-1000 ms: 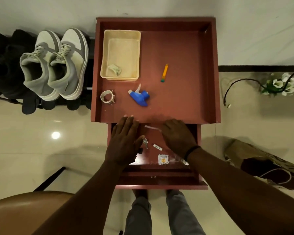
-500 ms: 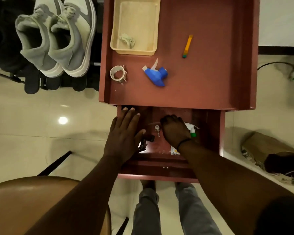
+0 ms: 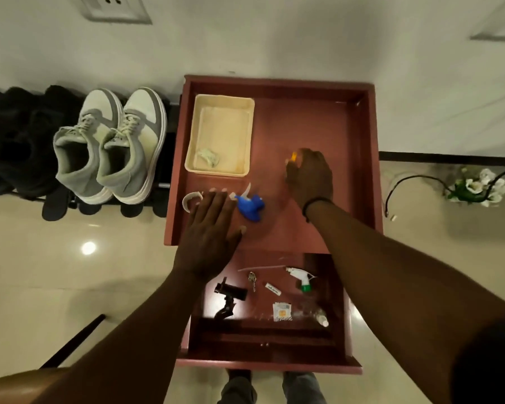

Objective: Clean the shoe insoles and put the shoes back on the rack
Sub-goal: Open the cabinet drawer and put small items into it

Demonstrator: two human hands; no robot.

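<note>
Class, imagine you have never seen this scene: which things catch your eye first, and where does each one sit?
The red table top fills the middle, with a cream tray at its far left and a blue spray head near its front edge. The right hand covers an orange pen, while the left hand lies flat by the spray head. Grey and white sneakers stand on the rack to the left, and an open drawer of small items sits below.

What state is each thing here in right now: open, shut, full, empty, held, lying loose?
Drawer: pulled open, small items inside.
Cream tray: nearly empty, one crumpled scrap in it.
Blue spray head: lying loose on the cabinet top.
Orange pen: under the right hand; grip unclear.
Left hand: open, flat, holding nothing.
Grey sneakers: on the rack, laced.
</note>
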